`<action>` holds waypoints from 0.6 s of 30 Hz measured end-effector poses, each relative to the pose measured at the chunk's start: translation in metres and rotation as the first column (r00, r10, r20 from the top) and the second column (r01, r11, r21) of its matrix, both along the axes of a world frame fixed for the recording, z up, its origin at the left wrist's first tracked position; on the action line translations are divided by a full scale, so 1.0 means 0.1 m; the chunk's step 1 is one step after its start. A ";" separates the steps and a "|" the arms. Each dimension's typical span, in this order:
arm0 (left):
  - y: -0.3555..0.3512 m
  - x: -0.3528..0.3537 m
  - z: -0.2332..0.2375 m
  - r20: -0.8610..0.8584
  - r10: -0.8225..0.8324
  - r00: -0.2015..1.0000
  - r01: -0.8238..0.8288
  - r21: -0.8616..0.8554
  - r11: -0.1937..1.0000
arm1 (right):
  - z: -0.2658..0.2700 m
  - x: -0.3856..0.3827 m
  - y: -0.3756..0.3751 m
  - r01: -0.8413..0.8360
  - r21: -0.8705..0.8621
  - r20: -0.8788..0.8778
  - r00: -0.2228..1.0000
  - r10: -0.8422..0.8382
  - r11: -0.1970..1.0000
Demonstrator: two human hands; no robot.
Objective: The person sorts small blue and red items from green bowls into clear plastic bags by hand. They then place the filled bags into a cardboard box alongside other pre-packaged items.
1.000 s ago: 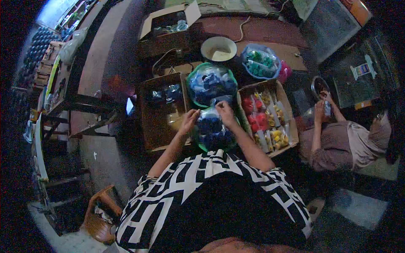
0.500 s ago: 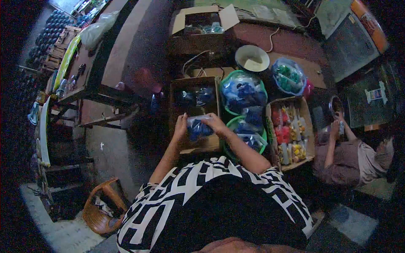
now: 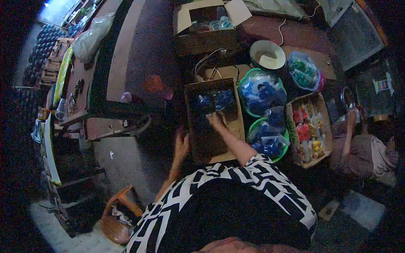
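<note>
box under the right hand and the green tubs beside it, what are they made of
Box: looks like cardboard, matte tan, with folded flaps. Green tubs: likely plastic, with smooth, bright, slightly glossy rims. Bags inside them: clear film, judging by the glare.

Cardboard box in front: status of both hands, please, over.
Left hand at cardboard box left wall, grip unclear. Right hand inside, next to blue packets, grip unclear. Nearer green basin close on right.

Brown cardboard box [image 3: 213,141] with blue packets [image 3: 213,101] inside. Green basin [image 3: 241,93] holds blue stock; side box [image 3: 291,123] red and yellow. Shirt [image 3: 223,189] black-and-white geometric, bowl [image 3: 267,55] white.
</note>
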State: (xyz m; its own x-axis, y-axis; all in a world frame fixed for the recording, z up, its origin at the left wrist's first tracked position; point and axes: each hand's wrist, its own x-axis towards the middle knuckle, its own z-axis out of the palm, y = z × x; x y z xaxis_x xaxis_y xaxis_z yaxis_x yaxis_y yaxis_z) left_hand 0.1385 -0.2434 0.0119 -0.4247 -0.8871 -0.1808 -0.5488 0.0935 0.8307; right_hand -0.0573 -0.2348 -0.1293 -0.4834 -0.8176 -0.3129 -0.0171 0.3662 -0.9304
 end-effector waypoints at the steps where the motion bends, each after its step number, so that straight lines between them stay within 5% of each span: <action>1: 0.00 0.09 -0.21 -0.003 0.004 1.000 -0.004 -0.049 0.999 | -0.34 0.12 -0.13 0.009 0.004 0.008 1.000 -0.009 1.000; 3: -0.04 0.17 -0.31 -0.003 -0.003 1.000 0.003 -0.090 0.996 | -1.26 0.35 -0.41 0.124 0.376 -0.439 0.897 0.059 0.918; 4: -0.06 0.17 -0.25 0.058 -0.053 0.997 0.060 -0.121 0.991 | -1.12 0.40 -0.31 0.132 0.383 -0.435 0.899 0.053 0.914; 6: -0.08 0.12 -0.04 0.116 -0.109 0.987 0.125 -0.141 0.982 | -0.45 0.49 0.00 0.265 0.214 -0.796 0.605 0.011 0.940; 7: -0.07 0.06 0.14 0.095 -0.109 0.989 0.114 -0.046 0.992 | -0.29 0.43 -0.02 0.274 0.222 -0.796 0.605 0.012 0.936; 9: -0.04 0.03 0.19 0.074 -0.127 0.989 0.123 0.061 0.991 | -0.16 0.29 -0.12 0.196 0.480 -0.369 0.929 -0.006 0.855; 15: -0.03 0.06 -0.19 -0.086 -0.135 0.987 0.128 -0.079 0.989 | -0.05 0.39 -0.01 0.227 0.363 -0.451 0.891 -0.043 0.904; 16: -0.03 0.06 -0.26 -0.124 -0.127 0.984 0.116 -0.094 0.989 | 0.53 0.22 0.14 0.184 0.313 -0.150 0.978 -0.143 0.932; 18: 0.03 -0.02 -0.19 -0.166 -0.119 0.979 0.103 -0.103 0.989 | 0.83 0.06 0.36 0.179 0.159 -0.283 0.951 -0.129 0.971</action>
State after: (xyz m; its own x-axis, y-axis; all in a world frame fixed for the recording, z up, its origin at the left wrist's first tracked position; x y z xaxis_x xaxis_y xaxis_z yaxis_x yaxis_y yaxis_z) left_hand 0.1365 -0.2401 -0.0068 -0.5390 -0.8421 -0.0149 -0.3806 0.2278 0.8963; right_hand -0.0511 -0.1985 -0.0460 -0.6854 -0.6682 -0.2894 -0.1866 0.5454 -0.8171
